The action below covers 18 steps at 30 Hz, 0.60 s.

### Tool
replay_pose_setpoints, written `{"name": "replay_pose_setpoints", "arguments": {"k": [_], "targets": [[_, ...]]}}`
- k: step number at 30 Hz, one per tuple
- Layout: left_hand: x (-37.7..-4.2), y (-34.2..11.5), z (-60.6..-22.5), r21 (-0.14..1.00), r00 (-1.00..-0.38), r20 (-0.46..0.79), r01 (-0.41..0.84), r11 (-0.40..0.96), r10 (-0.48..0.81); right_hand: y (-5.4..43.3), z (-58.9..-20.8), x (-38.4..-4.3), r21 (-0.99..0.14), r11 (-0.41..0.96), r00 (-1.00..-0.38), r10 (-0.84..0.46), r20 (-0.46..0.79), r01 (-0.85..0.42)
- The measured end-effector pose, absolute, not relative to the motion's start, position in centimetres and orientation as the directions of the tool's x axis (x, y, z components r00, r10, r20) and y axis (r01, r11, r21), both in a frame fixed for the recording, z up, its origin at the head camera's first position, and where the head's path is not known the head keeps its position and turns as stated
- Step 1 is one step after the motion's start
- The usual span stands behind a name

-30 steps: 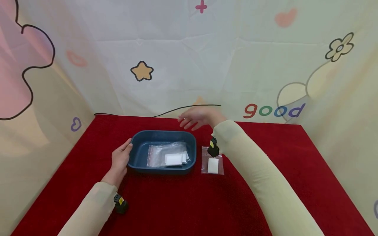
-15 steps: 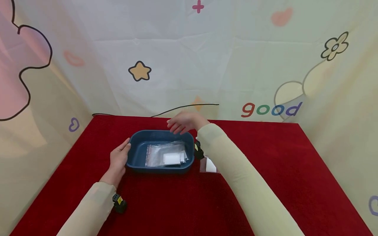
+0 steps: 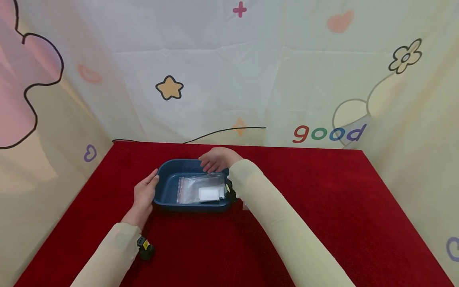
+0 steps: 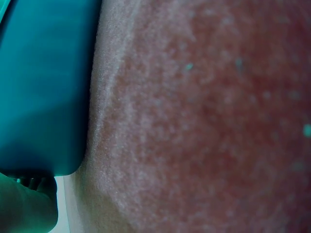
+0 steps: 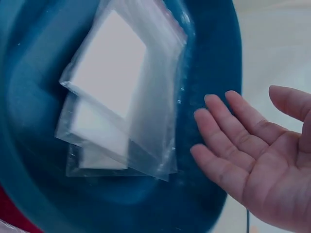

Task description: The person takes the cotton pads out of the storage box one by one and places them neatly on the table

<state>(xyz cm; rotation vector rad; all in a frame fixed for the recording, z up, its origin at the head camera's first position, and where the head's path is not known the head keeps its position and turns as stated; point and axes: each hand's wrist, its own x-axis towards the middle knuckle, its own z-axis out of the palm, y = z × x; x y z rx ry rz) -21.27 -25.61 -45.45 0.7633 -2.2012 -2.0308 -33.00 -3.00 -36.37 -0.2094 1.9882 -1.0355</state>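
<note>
At the near side of the table (image 3: pixel 201 251), the left sleeve (image 3: pixel 104 255) ran far and slightly right, while the right sleeve (image 3: pixel 276 215) slanted far and left. Just right of the blue tub (image 3: pixel 193 207), a sliver of 1 loose bag (image 3: pixel 245 207) showed; the right arm hid the rest. The left hand (image 3: pixel 143 195) touched the tub's left end, thumb and forefinger at the rim; whether its hidden fingers gripped, I could not tell. In the tub lay at least 3 clear bags (image 5: pixel 109 63), overlapping, with white pieces inside. The work looked partway along: if bags were coming out, 1 was done and at least 3 were left; if going in, the reverse. The right hand (image 3: pixel 216 159) hung at the tub's far rim, fingers loosely spread and slightly bent, pinching nothing, fingertips apart from the bags. Farthest stood a printed cloth (image 3: pixel 215 91).
</note>
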Motion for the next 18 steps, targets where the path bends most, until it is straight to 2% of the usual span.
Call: {"name": "replay_pose_setpoints", "arguments": {"k": [12,18], "targets": [[-21.4,-25.6,-45.5,0.947,-0.874,-0.289,-0.32,0.015,-0.391,-3.2,-38.1,-32.3,-0.652,0.733,-0.633,-0.415,-0.653,0.192],[-21.4,-25.6,-45.5,0.95,-0.875,-0.281,-0.311,0.014,-0.393,-3.3,-38.9,-32.8,-0.586,0.804,-0.673,-0.38,-0.635,0.099]]}}
